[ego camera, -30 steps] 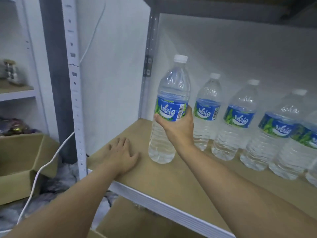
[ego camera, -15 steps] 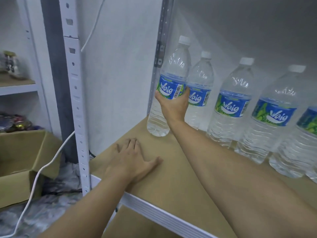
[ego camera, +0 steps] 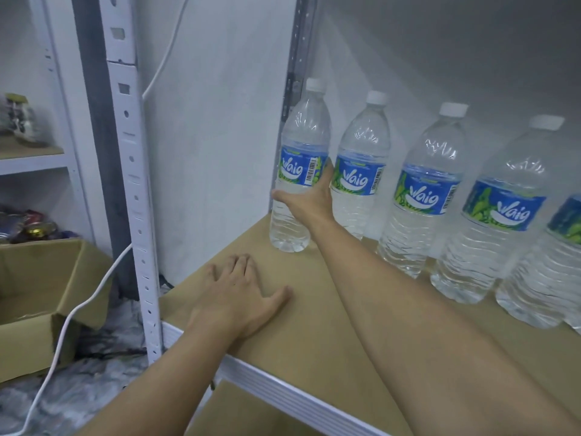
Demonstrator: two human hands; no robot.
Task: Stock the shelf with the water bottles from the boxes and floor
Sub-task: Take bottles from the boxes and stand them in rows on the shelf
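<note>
Five clear plastic bottles (ego camera: 423, 196), ribbed below glossy blue-green labels and capped white, stand in a row on the matte brown shelf (ego camera: 314, 335). Right grip (ego camera: 306, 201) curls round the leftmost bottle (ego camera: 301, 133), which is upright at the back-left corner. Left grip (ego camera: 242, 297) lies flat on the shelf, fingers spread.

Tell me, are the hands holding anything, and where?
The right hand holds the leftmost water bottle; its grip is round the middle, by the blue label. The left hand holds nothing, resting flat on the shelf.
</note>
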